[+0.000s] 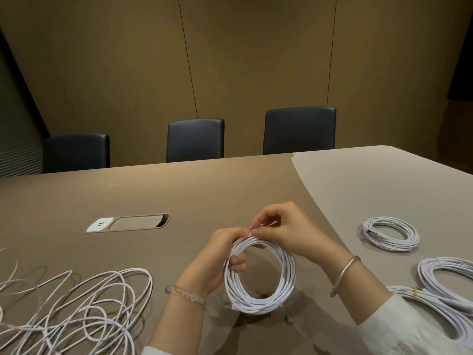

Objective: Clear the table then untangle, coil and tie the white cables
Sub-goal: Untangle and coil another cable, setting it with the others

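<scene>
Left hand (225, 254) grips the coiled white cable (259, 276) upright on the surface (179, 190); I see my right hand (281, 226) pinching a tie (266, 224) at its top. 3 finished coils (390, 233) lie right, loose cable (76, 311) left.

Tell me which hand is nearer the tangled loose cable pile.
Left. The left hand grips the coil's side facing the tangled cable pile; the right hand works beyond it, farther away.
</scene>
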Demonstrator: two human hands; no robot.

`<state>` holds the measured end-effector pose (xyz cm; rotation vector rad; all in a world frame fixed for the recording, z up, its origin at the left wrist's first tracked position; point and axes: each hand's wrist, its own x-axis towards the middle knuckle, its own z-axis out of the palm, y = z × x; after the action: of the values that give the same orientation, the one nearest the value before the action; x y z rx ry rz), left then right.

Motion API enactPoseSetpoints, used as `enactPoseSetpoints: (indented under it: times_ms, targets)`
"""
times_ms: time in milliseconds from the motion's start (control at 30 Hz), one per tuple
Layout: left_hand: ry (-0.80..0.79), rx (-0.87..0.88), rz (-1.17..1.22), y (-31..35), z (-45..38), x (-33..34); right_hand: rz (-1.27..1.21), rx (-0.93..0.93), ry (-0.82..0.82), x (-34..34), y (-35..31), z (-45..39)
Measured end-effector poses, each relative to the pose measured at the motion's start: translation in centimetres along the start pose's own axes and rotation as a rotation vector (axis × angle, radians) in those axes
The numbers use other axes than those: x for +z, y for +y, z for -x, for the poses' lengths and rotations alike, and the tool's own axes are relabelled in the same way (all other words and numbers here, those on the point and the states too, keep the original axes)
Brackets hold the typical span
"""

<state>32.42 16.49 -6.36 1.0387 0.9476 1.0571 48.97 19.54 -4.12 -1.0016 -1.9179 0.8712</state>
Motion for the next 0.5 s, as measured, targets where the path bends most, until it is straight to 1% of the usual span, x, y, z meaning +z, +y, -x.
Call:
enactPoseSetpoints:
  times_ms: [33,100,200,300,400,500]
  targets:
    - [-0.021,0.011,-0.014,0.2,0.1,0.0,-0.015,0.004,0.017,0.0,-0.1,0.0]
    - [-0.025,0.066,-0.132,0.3,0.3,-0.2,-0.055,0.014,0.036,0.0,-0.5,0.1]
    - [-0.038,0.109,-0.245,0.1,0.4,-0.8,-0.087,0.028,-0.005,-0.2,-0.9,0.3]
    - [-0.075,0.070,-0.240,0.4,0.7,-1.4,-0.091,0.043,-0.115,-1.0,-1.2,0.5]
    - [-0.130,0.018,-0.203,0.7,0.9,-1.5,-0.054,0.049,-0.162,-1.7,-1.7,0.7]
    - [-0.205,-0.024,-0.122,1.0,1.2,-1.7,0.006,-0.012,-0.224,-2.6,-2.7,1.2]
